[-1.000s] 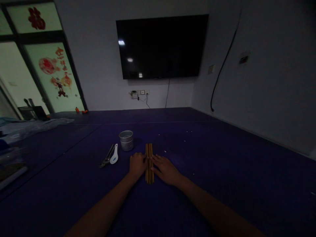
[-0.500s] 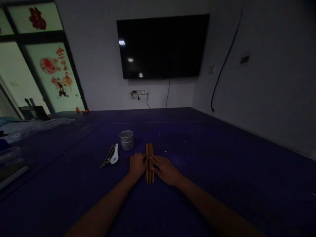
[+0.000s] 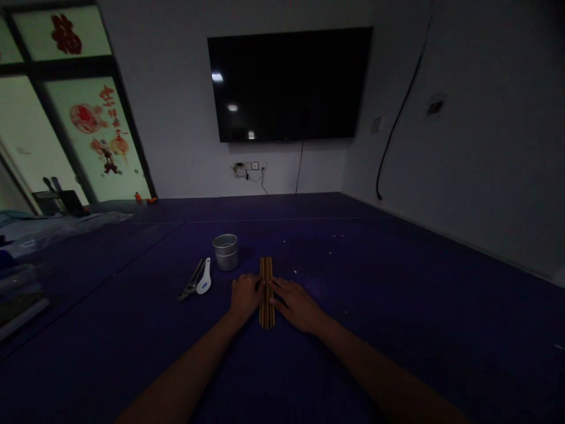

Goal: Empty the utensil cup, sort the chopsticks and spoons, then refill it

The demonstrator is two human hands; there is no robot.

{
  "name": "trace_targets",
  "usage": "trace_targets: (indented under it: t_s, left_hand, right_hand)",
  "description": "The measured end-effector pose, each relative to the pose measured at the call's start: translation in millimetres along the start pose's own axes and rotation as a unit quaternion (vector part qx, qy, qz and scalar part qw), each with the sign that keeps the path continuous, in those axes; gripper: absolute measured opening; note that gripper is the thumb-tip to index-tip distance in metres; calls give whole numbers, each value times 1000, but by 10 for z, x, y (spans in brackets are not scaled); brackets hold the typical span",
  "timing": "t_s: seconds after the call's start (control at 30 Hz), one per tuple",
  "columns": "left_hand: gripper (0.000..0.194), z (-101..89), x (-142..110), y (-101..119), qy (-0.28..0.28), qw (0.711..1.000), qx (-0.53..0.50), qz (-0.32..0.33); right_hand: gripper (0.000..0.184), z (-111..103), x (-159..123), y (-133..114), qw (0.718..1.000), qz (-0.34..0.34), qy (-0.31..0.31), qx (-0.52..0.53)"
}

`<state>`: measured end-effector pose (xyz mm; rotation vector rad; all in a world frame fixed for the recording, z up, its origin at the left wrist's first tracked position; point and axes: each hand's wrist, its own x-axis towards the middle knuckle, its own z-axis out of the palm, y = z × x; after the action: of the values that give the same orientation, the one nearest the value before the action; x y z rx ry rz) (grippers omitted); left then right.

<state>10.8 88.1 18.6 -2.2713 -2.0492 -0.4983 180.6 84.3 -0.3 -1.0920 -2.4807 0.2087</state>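
A bundle of wooden chopsticks (image 3: 267, 312) lies lengthwise on the dark blue-purple surface, pointing away from me, its sticks side by side. My left hand (image 3: 245, 294) grips it from the left, fingers curled and thumb on the sticks. From the other side, my right hand (image 3: 300, 305) holds the bundle with its fingertips and thumb against the right edge. Just beyond my left hand stands a grey metal cup (image 3: 226, 253), upright. Left of the cup lie a white spoon (image 3: 204, 284) with a blue mark and a dark metal tool (image 3: 191, 285), perhaps pliers.
Small white scraps (image 3: 295, 271) dot the dark surface (image 3: 397, 294) on the right. A clear plastic container (image 3: 22, 294) sits at the left edge, near plastic sheeting (image 3: 66, 229). Small orange items (image 3: 145, 198) lie by the door. A television (image 3: 289, 85) hangs on the far wall.
The view has shifted very slightly. Both hands stay on the chopsticks in almost the same pose, and the cup, spoon and metal tool have not moved.
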Motion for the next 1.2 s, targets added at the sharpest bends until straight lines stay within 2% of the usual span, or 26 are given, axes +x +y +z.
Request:
trace_targets:
  t_s: [0.17,0.23,0.33,0.43,0.57,0.63,0.77,0.9,1.07,1.2]
  left_hand:
    - [34,23,1,-6,9,1000,-11,-9]
    - [35,16,-5,-13,27,999,-27,-5]
    - [33,-63,-12,-65,74,997,-34,-8]
    - [31,-225,-22,-202,131,989,18,-62]
    - [34,-429,-66,-499,172,962,98,-190]
    - [42,-478,-99,-644,155,952,123,-233]
    - [49,-502,-140,-813,82,953,140,-254]
    - [48,-500,-125,-842,45,954,157,-251]
    - [48,-488,-95,-838,4,959,157,-237]
    - [48,-465,-90,-843,-20,962,153,-225]
  right_hand:
    - [43,-32,28,7,996,-21,82,19]
    - [41,-65,35,2,994,-26,110,15]
    - [48,-120,16,-3,991,-7,132,-33]
    - [54,-148,-37,7,983,27,162,-84]
    - [56,-119,-75,34,974,69,194,-96]
    - [56,-97,-61,44,972,93,190,-103]
    - [55,-80,-19,76,972,115,173,-110]
    - [56,-78,-13,121,974,110,167,-106]
    - [53,-75,3,105,979,100,131,-120]
    - [50,-83,9,72,977,118,121,-129]
